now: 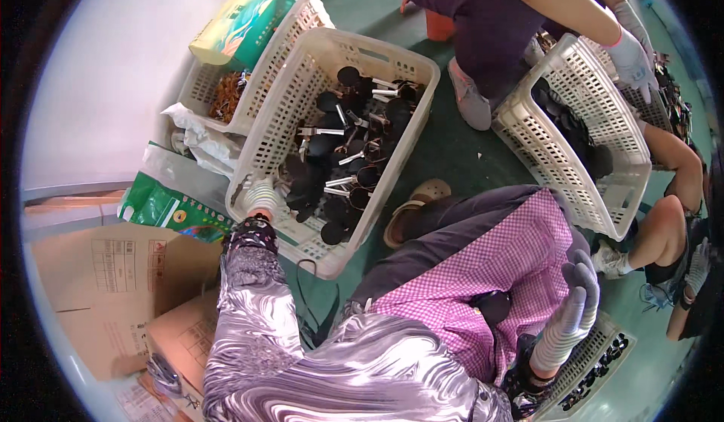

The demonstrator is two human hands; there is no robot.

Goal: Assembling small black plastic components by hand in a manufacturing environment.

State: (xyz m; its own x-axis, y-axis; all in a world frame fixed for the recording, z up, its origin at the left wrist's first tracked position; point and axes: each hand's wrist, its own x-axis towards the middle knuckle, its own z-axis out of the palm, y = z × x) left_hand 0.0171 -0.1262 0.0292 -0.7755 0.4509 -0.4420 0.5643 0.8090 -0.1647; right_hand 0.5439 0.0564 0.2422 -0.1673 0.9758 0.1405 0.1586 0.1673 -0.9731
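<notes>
- We judge work unfinished: loose parts (324, 147) remain in upper-center basket (280, 124).
- Left hand (261, 197), basket's lower-left corner: we cannot tell grip.
- Right hand (567, 318), lower right: fingers extended, empty.

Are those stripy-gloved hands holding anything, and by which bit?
The right hand holds nothing visible. The left hand is at a corner of the nearest white basket; whether it grips the basket or anything else cannot be told.
</notes>
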